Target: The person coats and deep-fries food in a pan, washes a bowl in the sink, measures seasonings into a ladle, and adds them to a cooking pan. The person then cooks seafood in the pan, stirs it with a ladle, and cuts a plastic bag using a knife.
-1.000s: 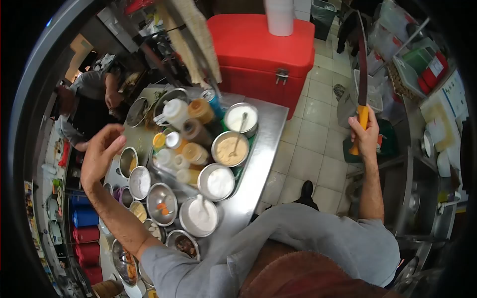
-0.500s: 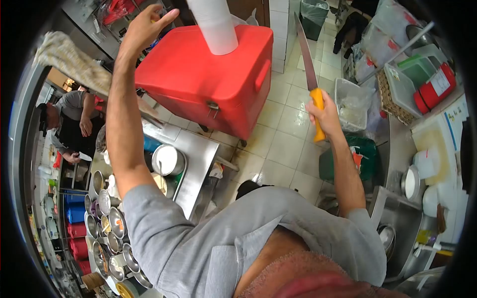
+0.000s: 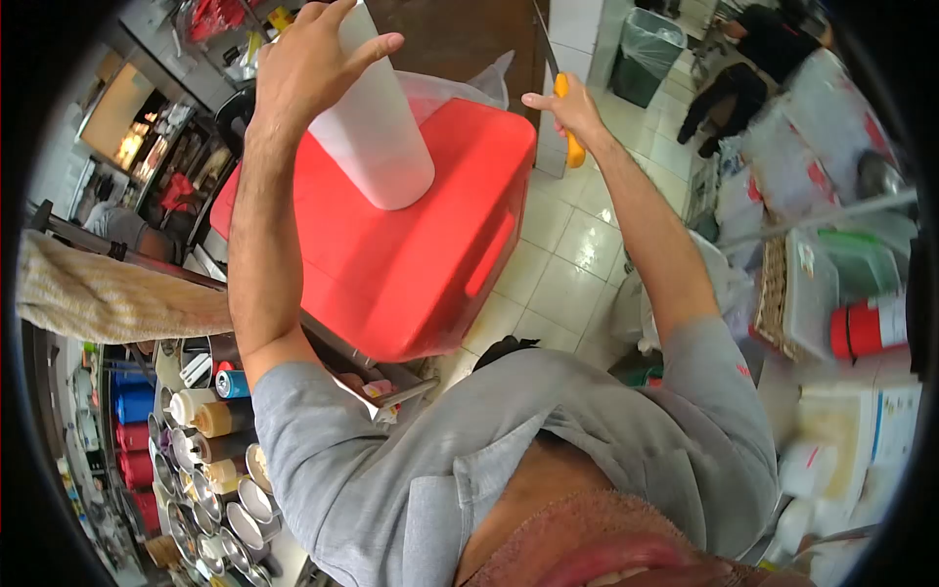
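Note:
My left hand (image 3: 305, 73) is raised over the red cooler (image 3: 421, 245), beside a tall stack of white cups (image 3: 377, 137) that stands on the lid. Its thumb is spread, and its fingers lie at the upper part of the stack, partly hidden; whether they press on it I cannot make out. Farther right, my right hand (image 3: 577, 110) is closed round the orange handle (image 3: 570, 122) of a long knife. The blade (image 3: 545, 39) points up and away, near the white tiled wall.
A towel (image 3: 117, 293) hangs at the left above bowls and squeeze bottles (image 3: 220, 419). A person in dark clothes (image 3: 753, 68) is at the upper right, near a lined bin (image 3: 646, 54). Shelves with a wicker basket (image 3: 773, 293) stand at the right.
My view has moved towards the cooler, which now looks nearer. My left hand has come to the cup stack. My right hand, with the knife, has moved up and left in view.

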A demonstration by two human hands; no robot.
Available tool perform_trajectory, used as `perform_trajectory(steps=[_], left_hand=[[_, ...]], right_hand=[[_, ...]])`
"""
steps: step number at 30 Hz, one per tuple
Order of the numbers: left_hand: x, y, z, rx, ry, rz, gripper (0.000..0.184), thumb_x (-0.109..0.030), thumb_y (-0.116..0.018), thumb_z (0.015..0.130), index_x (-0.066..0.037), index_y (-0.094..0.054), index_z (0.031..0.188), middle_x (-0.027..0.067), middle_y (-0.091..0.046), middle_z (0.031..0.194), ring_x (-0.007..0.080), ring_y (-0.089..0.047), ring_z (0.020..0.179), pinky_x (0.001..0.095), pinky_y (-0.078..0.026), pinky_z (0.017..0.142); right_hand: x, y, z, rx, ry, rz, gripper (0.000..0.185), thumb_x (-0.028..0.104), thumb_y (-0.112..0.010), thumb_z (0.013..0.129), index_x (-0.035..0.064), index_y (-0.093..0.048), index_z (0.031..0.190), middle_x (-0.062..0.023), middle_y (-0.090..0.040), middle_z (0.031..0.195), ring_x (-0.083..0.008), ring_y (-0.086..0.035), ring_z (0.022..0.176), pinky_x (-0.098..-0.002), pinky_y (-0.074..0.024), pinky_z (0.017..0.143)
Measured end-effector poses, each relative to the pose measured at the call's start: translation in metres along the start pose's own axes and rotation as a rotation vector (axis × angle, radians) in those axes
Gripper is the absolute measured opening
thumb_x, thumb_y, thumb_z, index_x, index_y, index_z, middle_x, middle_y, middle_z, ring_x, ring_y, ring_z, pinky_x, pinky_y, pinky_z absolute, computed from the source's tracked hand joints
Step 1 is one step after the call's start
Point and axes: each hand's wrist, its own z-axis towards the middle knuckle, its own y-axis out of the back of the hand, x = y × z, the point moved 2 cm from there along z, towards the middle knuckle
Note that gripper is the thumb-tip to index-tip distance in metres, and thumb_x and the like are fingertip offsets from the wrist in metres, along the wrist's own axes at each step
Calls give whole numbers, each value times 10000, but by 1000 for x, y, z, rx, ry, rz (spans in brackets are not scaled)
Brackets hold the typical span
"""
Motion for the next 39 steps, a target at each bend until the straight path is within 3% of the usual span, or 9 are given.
perform_trajectory(steps=[6,10,13,15,19,27,31,35,39], left_hand=[[18,-19,10,163,281,-133,602,-496,-630,745,-64,-543,1156,204,-554,1143,299,-521,1096,352,-425,871],[8,-19,32,145,468,-178,512,-454,-585,806,-43,-575,1112,144,-607,905,197,-604,747,303,-459,710],[-16,-39,74,224,388,88,685,-545,-578,766,-28,-499,1209,165,-539,1133,246,-518,1066,319,-425,845],[-48,-73,112,264,575,38,449,-392,-689,712,-40,-605,977,128,-626,921,227,-612,777,345,-491,679],[8,-189,146,581,276,96,802,-589,-605,716,-21,-434,1255,258,-490,1191,349,-482,1115,397,-403,916],[69,-282,114,1016,733,-522,1275,-756,-632,511,-50,-53,1401,233,-180,1414,334,-186,1316,432,-193,1061],[102,-293,116,1167,1030,-1025,1097,-696,-616,619,-39,-185,1385,191,-201,1421,262,-199,1315,432,-212,1050],[90,-275,147,1118,714,-615,516,-415,-697,712,-38,-605,1053,63,-596,974,133,-516,911,289,-431,781],[94,-238,218,708,669,-381,236,-287,-705,736,-70,-614,755,-60,-473,638,25,-383,571,170,-285,510]], right_hand=[[-47,-56,124,-9,-87,-109,965,364,-794,582,14,-269,1312,-113,-589,779,-150,-533,464,-274,-438,389],[-98,-97,208,-26,13,-51,784,181,-719,630,93,-315,1296,-129,-594,793,-176,-544,457,-288,-443,395],[-74,-53,235,71,56,262,662,52,-640,645,109,-366,1244,-94,-579,761,-141,-506,432,-260,-416,369],[-69,-6,266,55,229,399,649,38,-660,664,82,-365,1240,-63,-560,718,-104,-473,425,-235,-398,358],[-66,93,298,141,468,705,458,7,-690,704,38,-403,1060,-61,-574,746,-75,-448,439,-198,-385,367],[-97,135,286,210,458,739,369,-31,-650,724,49,-403,987,-75,-580,772,-78,-457,470,-209,-386,435],[-119,130,275,177,427,727,358,-26,-646,729,50,-405,983,-66,-580,770,-75,-453,467,-201,-382,432],[-147,119,282,151,348,704,399,-8,-657,724,40,-410,1033,-56,-582,772,-74,-450,470,-196,-375,427],[-151,90,292,139,146,584,555,40,-696,708,23,-387,1169,-43,-575,791,-66,-446,500,-191,-366,421]])
